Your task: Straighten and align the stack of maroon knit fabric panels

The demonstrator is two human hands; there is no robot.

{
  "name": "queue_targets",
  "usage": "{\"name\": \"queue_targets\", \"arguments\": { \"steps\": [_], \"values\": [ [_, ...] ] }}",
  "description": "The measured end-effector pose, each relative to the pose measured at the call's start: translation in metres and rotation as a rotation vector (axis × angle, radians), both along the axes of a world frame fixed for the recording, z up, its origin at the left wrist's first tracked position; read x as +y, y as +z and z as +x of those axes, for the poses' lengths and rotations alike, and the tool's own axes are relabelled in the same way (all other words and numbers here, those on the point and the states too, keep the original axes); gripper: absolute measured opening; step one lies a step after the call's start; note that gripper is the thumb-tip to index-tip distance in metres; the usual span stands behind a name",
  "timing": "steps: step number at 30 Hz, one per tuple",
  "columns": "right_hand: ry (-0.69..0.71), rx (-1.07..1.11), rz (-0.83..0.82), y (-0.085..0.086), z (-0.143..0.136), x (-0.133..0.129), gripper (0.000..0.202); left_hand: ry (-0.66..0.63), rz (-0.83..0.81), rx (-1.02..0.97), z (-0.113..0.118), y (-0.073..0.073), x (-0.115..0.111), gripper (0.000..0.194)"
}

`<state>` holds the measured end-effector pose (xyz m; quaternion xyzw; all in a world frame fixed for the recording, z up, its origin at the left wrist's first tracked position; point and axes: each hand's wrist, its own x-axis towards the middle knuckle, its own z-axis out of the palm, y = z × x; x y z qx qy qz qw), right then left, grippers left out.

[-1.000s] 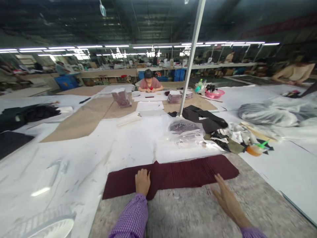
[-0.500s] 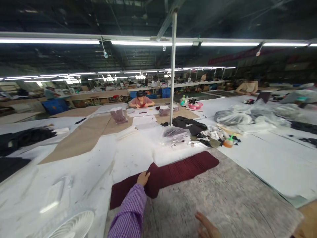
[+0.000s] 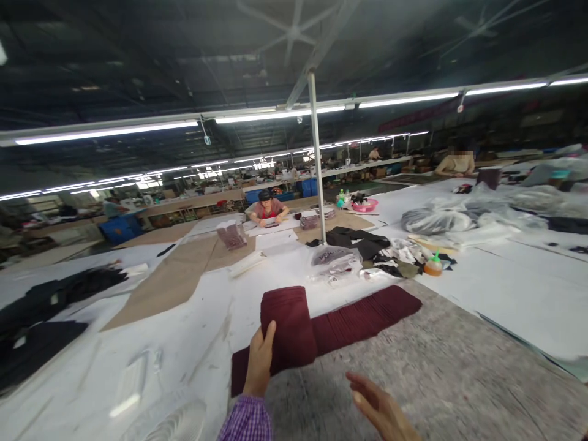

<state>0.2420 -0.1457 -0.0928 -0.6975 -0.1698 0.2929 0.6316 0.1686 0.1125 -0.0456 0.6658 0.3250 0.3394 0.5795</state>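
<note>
Maroon fabric pieces (image 3: 362, 315) are laid in an overlapping row on the grey worktop (image 3: 441, 380). A lifted bundle of maroon pieces (image 3: 287, 327) is clasped at its lower left edge by the left hand (image 3: 260, 364), the grip clenched on the cloth. The right hand (image 3: 379, 409) is held palm-up above the worktop, its grip released and touching nothing. An orange bottle (image 3: 432, 266) and clear plastic bags (image 3: 335, 263) are seen beyond the row.
</note>
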Motion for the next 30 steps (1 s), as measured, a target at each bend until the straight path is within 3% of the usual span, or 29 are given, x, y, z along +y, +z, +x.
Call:
{"name": "queue_targets", "arguments": {
  "steps": [2,4,7,9,12,13,15,17,20,23,26,30],
  "values": [
    [0.047,0.078,0.210,0.027,-0.002,0.018,0.074,-0.052,-0.025,-0.045,-0.015,0.024,-0.025,0.050],
    [0.161,0.154,0.385,0.060,-0.006,0.033,0.068,-0.103,-0.053,-0.054,-0.029,0.042,-0.052,0.046],
    [0.131,0.152,0.493,0.102,-0.017,0.049,0.043,-0.002,0.053,-0.047,-0.046,0.055,-0.086,0.039],
    [0.058,0.048,0.457,0.117,-0.026,0.053,0.033,0.033,0.151,-0.083,-0.055,0.056,-0.102,0.034],
    [-0.087,-0.437,0.369,0.122,-0.039,0.051,0.016,0.052,0.057,-0.082,-0.066,0.056,-0.113,0.033],
    [-0.091,-0.640,0.366,0.121,-0.043,0.049,0.009,0.052,-0.001,-0.083,-0.069,0.057,-0.115,0.034],
    [-0.060,-0.913,0.396,0.121,-0.048,0.043,0.015,0.032,-0.072,-0.112,-0.074,0.064,-0.117,0.035],
    [-0.080,-0.848,0.397,0.123,-0.052,0.038,0.021,0.001,-0.077,-0.134,-0.078,0.073,-0.120,0.037],
    [-0.056,-0.344,0.359,0.131,-0.056,0.033,0.016,0.011,-0.005,-0.116,-0.086,0.087,-0.122,0.035],
    [0.017,-0.058,0.360,0.141,-0.061,0.027,0.025,-0.072,-0.197,-0.125,-0.096,0.093,-0.122,0.039],
    [-0.073,-0.094,0.334,0.147,-0.069,0.021,0.027,-0.192,-0.557,-0.173,-0.103,0.091,-0.122,0.050],
    [-0.204,-0.245,0.347,0.140,-0.080,0.018,0.033,-0.264,-0.713,-0.277,-0.103,0.088,-0.126,0.045]
  ]
}}
